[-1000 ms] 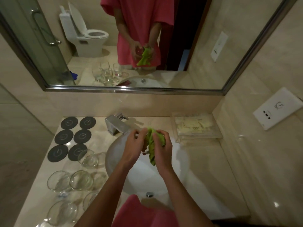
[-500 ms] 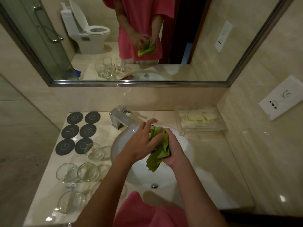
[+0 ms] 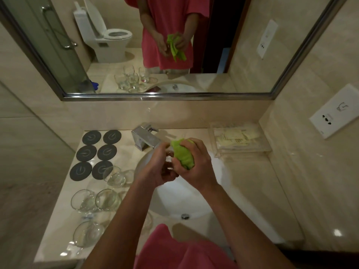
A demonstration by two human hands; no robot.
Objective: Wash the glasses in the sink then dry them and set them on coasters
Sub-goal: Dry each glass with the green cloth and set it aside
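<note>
Over the white sink (image 3: 215, 167) my left hand (image 3: 157, 167) grips a clear glass (image 3: 169, 162), mostly hidden between my palms. My right hand (image 3: 196, 167) holds a bunched green cloth (image 3: 183, 154) pressed against that glass. Several dark round coasters (image 3: 91, 153) lie in two columns at the counter's back left, all bare. Several clear glasses (image 3: 105, 199) stand on the counter left of the sink, one (image 3: 114, 175) just beside the nearest coaster.
A chrome tap (image 3: 144, 138) stands behind the sink. A clear tray of sachets (image 3: 239, 138) sits at the back right. A mirror (image 3: 155, 45) covers the wall above. A wall socket (image 3: 334, 113) is on the right.
My left hand, spread over the cloth before, now curls around the glass. The right hand has bunched the cloth tighter on top of it. The camera view shifted slightly.
</note>
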